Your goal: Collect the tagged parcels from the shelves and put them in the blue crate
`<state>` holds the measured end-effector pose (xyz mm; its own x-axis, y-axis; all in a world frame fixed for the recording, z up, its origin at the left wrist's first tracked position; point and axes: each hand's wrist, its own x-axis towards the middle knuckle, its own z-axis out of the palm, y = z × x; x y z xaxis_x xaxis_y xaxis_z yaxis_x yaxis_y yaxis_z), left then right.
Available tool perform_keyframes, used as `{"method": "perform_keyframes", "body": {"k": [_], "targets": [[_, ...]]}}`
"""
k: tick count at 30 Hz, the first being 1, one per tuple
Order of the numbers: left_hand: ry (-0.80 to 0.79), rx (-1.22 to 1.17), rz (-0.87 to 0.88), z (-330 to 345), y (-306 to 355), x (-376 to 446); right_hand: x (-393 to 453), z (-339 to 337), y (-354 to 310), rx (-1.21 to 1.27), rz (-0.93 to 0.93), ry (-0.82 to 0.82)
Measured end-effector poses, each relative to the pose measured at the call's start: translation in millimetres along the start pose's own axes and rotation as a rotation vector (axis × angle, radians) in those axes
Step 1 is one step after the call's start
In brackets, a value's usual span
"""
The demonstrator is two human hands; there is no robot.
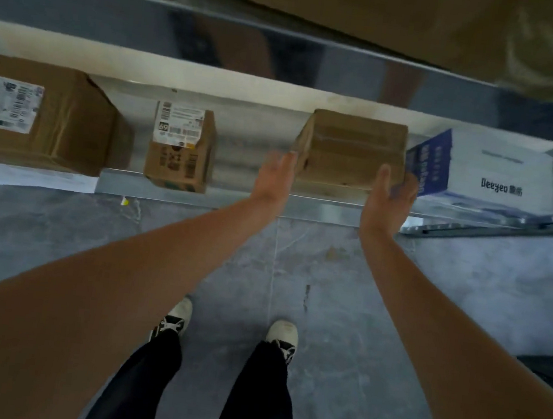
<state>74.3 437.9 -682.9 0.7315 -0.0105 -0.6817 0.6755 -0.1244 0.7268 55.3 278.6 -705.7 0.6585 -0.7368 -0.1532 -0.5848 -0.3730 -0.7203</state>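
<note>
Shelf [237,177] at knee height, four boxes in a row, my hands on either side of the plain one.

Largest first: the big labelled carton [38,113] at far left, the white-and-blue box [486,167] at right, then the plain cardboard parcel [352,149] between them and the small labelled box [180,150] to its left. My left hand [274,174] lies open and flat against the parcel's left side; my right hand [390,194], fingers loosely spread, cups its front right corner. Neither grip has closed. It looks stiff, taped and probably light, so I'd squeeze opposite sides. No tag shows on its visible faces; motion blur smears both hands, and the blue crate is out of view.
</note>
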Motion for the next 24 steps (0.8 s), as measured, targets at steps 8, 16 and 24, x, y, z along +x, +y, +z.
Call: {"method": "perform_keyframes", "body": {"k": [8,16,24], "targets": [[-0.04,-0.253,-0.226,47.9,10.9,24.5,83.4,-10.7,28.3,0.215,0.345,-0.431],[0.167,-0.286,-0.113,56.4,4.1,-9.0,57.8,-35.1,37.7,0.211,0.231,-0.583],[0.262,-0.416,-0.127,45.9,1.5,-41.4,31.0,-72.1,24.2,0.358,0.302,-0.537]]}}
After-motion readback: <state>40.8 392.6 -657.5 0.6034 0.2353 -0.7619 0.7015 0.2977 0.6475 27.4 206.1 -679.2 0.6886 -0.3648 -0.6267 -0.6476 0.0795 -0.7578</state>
